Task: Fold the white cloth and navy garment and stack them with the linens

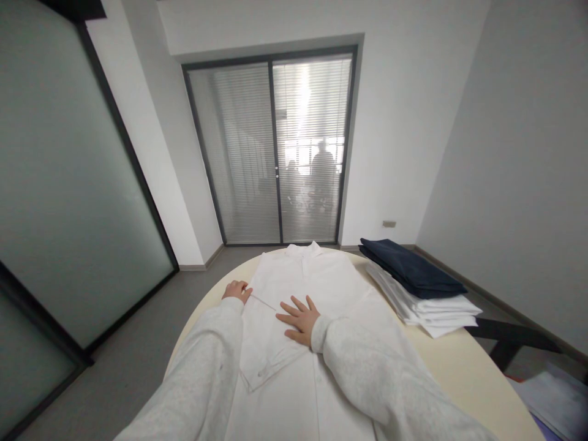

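A white collared shirt (321, 275) lies spread over the round table, its collar at the far edge. One sleeve (275, 367) is folded across the body, with its cuff angled toward me. My left hand (237, 291) is at the shirt's left side, thumb and fingers closed on the cloth at the sleeve's fold. Flat on the sleeve and shirt front, fingers spread, rests my right hand (301, 320). Part of the shirt's right side is hidden under my right forearm.
On the right of the pale table (450, 361), a dark navy folded garment (408, 263) tops a stack of white folded garments (427, 312). A black bar-like piece (514, 334) and a whitish bundle (555, 395) are beyond the right edge. Behind stands a glass door (275, 153) with blinds.
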`<act>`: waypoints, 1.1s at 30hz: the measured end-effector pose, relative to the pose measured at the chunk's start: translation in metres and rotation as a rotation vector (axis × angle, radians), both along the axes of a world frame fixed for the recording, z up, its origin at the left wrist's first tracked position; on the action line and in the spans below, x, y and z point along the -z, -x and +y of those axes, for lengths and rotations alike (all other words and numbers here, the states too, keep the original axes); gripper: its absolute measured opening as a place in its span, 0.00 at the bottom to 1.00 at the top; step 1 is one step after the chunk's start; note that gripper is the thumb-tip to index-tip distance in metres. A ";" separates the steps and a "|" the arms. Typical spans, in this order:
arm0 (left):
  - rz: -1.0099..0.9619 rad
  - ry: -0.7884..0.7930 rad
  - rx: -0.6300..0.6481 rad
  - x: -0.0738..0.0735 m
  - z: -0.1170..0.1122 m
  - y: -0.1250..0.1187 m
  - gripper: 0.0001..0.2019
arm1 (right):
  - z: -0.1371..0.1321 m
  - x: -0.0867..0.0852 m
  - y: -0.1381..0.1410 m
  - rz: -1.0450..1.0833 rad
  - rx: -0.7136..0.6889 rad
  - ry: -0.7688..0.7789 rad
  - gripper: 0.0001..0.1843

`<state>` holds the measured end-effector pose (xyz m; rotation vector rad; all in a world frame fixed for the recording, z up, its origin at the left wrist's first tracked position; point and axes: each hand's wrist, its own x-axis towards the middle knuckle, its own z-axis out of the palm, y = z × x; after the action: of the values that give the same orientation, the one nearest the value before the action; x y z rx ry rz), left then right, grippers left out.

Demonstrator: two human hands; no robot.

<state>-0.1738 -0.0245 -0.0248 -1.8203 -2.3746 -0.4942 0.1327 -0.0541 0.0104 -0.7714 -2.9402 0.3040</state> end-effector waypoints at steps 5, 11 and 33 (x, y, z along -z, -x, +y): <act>-0.035 0.006 0.031 0.000 0.000 0.002 0.15 | -0.001 -0.001 -0.001 -0.004 0.004 -0.007 0.29; -0.071 -0.013 0.059 0.001 0.001 0.005 0.15 | 0.000 0.001 0.002 -0.024 0.017 -0.006 0.29; -0.312 -0.186 0.148 -0.031 0.014 -0.038 0.17 | 0.004 0.011 0.007 -0.011 0.023 -0.051 0.29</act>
<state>-0.1356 -0.0105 0.0066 -1.9632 -2.2855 -1.0490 0.1255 -0.0501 -0.0007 -0.8026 -2.9347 0.2227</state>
